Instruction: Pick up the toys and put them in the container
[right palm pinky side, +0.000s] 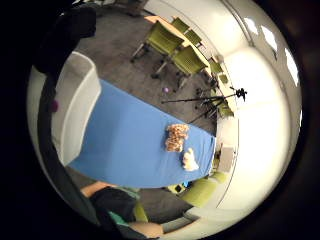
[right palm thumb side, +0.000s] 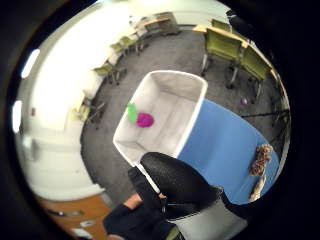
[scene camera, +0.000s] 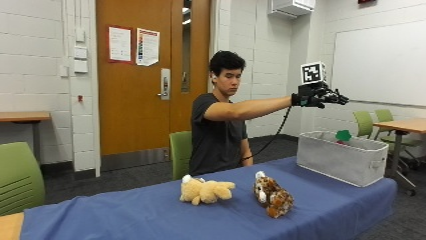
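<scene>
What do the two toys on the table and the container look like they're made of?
Cream toy and brown spotted toy: apparently plush fabric, with a fuzzy surface and slumped shapes. Container: probably matte light grey fabric, going by its soft rim and slightly bowed walls.

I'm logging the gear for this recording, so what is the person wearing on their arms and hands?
The right hand wears a black glove with a textured surface, seen close in the thumb side palm view, where white plastic sits at its edge. The arm is bare from the glove up to the short sleeve of a dark T-shirt. The other hand is out of sight.
</scene>
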